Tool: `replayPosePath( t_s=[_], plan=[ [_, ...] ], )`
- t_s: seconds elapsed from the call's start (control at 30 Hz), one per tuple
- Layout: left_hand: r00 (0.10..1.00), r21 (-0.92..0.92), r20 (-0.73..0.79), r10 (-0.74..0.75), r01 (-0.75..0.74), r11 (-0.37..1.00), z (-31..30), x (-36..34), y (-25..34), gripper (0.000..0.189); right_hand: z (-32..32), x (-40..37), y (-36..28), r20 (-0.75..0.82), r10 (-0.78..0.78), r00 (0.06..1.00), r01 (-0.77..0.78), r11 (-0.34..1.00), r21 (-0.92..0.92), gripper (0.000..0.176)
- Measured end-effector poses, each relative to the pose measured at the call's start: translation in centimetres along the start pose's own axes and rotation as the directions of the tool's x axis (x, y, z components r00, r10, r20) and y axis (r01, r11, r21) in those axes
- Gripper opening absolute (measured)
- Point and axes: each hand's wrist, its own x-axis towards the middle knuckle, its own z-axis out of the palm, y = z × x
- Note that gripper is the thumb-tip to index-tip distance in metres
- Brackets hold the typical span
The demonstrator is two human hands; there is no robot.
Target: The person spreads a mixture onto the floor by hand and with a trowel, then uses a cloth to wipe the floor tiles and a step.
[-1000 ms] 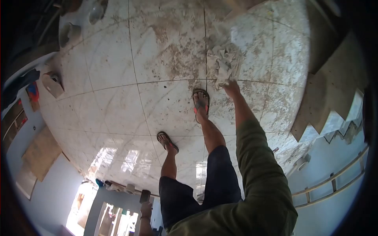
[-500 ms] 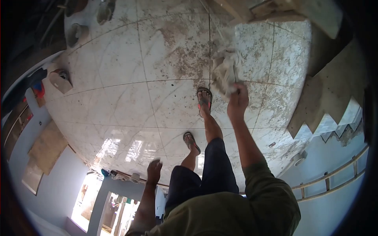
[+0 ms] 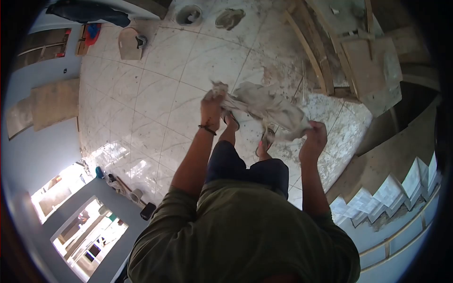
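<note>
A dirty off-white rag (image 3: 271, 106) is stretched out in the air between my two hands, its folds loose and partly blurred. My left hand (image 3: 212, 106), with a dark band at the wrist, is closed around one end, and a crumpled tip sticks up past the fingers. At the other end, my right hand (image 3: 314, 141) pinches the cloth's edge. Below the rag are my sandalled feet, partly hidden by it, on the tiled floor (image 3: 160, 94).
Wooden boards and planks (image 3: 316, 56) lie at the upper right, near steps (image 3: 387, 188) with a zigzag edge. Buckets (image 3: 188, 15) and a cut-open container (image 3: 130, 45) stand at the far side. A wooden ladder (image 3: 387, 247) is at lower right. Dirt covers some tiles.
My left hand has come up from my side and taken hold of the rag. The rag, earlier hanging from my right hand near the floor, is now spread between both hands. The view has turned.
</note>
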Motion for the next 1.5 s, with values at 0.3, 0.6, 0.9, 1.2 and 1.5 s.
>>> replayPosePath(
  t_s=[0.3,0.6,0.9,1.2,1.5],
  plan=[
    [0.906,0.278,-0.209,0.368,-0.305,0.911,-13.4,4.3,14.7,0.028,18.5,1.2,-1.2,0.172,-0.032,0.985,0.073,0.969,-0.238,0.01],
    [0.827,0.779,0.259,0.498,-0.484,0.399,-17.5,14.6,8.6,0.063,37.3,2.9,-4.3,0.673,0.289,0.681,-0.472,0.875,0.102,0.008],
    [0.987,0.574,-0.094,0.132,-0.054,0.817,-13.9,32.4,13.1,0.027,44.7,29.5,-1.2,0.302,0.124,0.945,-0.114,0.992,-0.049,0.021],
    [0.995,0.441,-0.082,-0.052,0.083,0.894,-4.9,51.4,17.9,0.031,49.8,47.3,4.3,0.152,0.277,0.949,-0.183,0.875,-0.448,0.019],
    [0.981,0.412,0.183,0.059,-0.131,0.902,1.3,60.5,13.4,0.033,51.1,52.6,10.5,0.187,0.15,0.971,-0.071,0.925,-0.374,0.014]
  ],
)
